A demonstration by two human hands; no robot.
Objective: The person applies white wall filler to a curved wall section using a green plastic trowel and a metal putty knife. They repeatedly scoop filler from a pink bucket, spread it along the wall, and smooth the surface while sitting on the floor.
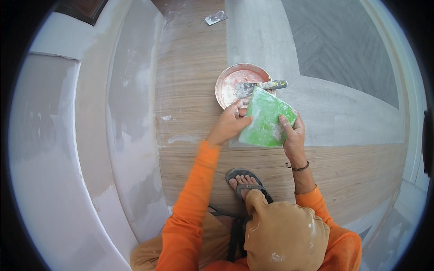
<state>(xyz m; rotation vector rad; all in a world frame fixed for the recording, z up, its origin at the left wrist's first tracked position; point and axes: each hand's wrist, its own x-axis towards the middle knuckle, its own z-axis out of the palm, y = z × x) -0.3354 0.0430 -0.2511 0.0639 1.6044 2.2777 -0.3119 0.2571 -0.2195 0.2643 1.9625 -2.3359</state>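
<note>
A green flat plastic spreader [267,124], smeared with white, is held between my two hands. My left hand [229,123] closes on its left edge, the thumb on its face and the other fingers partly hidden at the far side. At the right edge, my right hand [294,134] pinches it with the thumb on top and the fingers behind. Just beyond it sits a round pinkish tub [246,71] coated with white paste. A putty knife [271,84] lies across the tub's right rim, its grey blade over the inside and its handle pointing right.
A small whitened flat piece [215,17] lies farther off on the wood-look floor [190,77]. Patchy filled wall panels [135,113] rise close on my left. Grey floor sections [346,40] spread to the right. My sandalled foot [246,183] is near my hands.
</note>
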